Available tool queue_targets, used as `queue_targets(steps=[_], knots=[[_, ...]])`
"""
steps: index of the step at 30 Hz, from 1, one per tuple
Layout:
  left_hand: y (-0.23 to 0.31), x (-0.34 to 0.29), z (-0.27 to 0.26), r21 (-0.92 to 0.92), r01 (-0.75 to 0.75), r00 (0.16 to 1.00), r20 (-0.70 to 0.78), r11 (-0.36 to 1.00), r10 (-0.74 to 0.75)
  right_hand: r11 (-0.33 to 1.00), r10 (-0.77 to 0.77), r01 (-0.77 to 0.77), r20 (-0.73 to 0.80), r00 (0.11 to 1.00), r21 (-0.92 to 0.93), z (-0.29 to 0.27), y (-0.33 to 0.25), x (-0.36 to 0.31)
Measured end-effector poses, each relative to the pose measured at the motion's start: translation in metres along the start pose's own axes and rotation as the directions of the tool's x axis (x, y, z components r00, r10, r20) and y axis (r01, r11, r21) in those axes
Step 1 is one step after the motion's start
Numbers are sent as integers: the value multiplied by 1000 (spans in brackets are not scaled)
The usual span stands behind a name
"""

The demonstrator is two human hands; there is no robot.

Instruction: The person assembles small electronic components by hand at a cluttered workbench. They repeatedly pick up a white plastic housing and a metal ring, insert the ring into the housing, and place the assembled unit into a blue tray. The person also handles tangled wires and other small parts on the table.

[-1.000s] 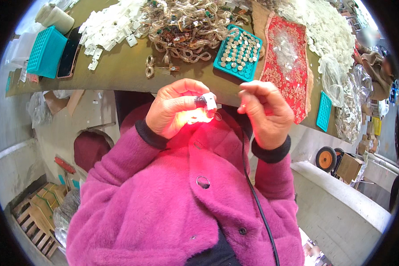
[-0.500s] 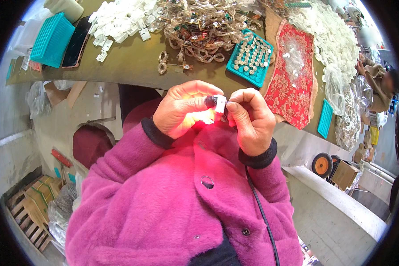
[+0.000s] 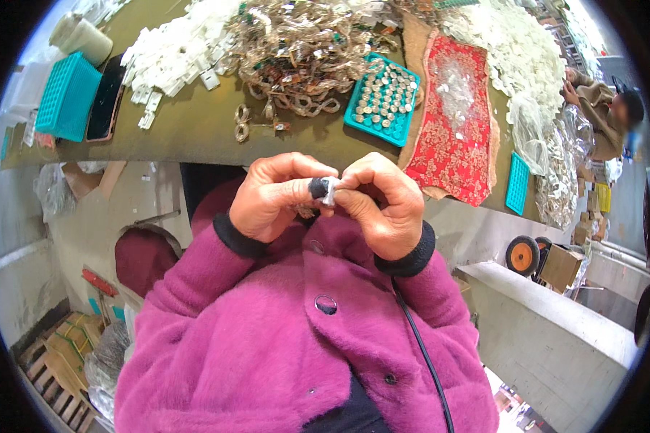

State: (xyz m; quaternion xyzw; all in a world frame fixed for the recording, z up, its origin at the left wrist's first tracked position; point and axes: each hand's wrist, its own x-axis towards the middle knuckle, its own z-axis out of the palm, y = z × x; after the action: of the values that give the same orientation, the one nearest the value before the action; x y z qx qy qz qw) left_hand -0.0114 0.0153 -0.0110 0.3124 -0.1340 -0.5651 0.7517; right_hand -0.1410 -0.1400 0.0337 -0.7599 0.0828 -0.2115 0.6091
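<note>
My left hand point(image 3: 271, 198) and my right hand point(image 3: 381, 202) meet in front of my chest, fingertips together on a small clear sparkling piece point(image 3: 329, 189). A dark cover sits on my left fingertip beside it. Both sleeves are fuzzy magenta with black cuffs. Just beyond my hands lies the olive table point(image 3: 195, 130), with a teal tray of round shiny pieces point(image 3: 383, 97) nearest my right hand and two small ring-shaped ornaments point(image 3: 243, 123) near the table edge.
A heap of tangled chain ornaments point(image 3: 303, 50), white pieces point(image 3: 170, 58) and a red patterned cloth point(image 3: 455, 123) cover the table. A teal basket point(image 3: 65, 97) and dark phone point(image 3: 107, 97) lie left. Another person point(image 3: 599, 108) sits far right. An orange-wheeled cart point(image 3: 523, 254) stands below right.
My hands have closed together: the right hand moved left until its fingertips joined the left hand's on the small piece. The view also shifted slightly.
</note>
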Motion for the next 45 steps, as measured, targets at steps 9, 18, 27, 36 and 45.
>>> queue_targets(steps=[9, 18, 27, 36, 45], knots=[[13, 7, 8, 108, 33, 999, -23, 994, -31, 964, 220, -224, 47, 974, 141, -21, 15, 7], [112, 38, 35, 465, -446, 894, 182, 765, 410, 960, -10, -66, -269, 963, -273, -47, 60, 8], [235, 153, 42, 736, -586, 658, 188, 338, 729, 933, -154, 57, -251, 956, -355, -44, 65, 5], [267, 244, -10, 763, -256, 370, 644, -593, 669, 869, -291, 157, -228, 929, -469, -40, 65, 13], [221, 126, -23, 932, -252, 526, 359, -262, 771, 864, -273, 134, -226, 935, -486, -41, 72, 6]])
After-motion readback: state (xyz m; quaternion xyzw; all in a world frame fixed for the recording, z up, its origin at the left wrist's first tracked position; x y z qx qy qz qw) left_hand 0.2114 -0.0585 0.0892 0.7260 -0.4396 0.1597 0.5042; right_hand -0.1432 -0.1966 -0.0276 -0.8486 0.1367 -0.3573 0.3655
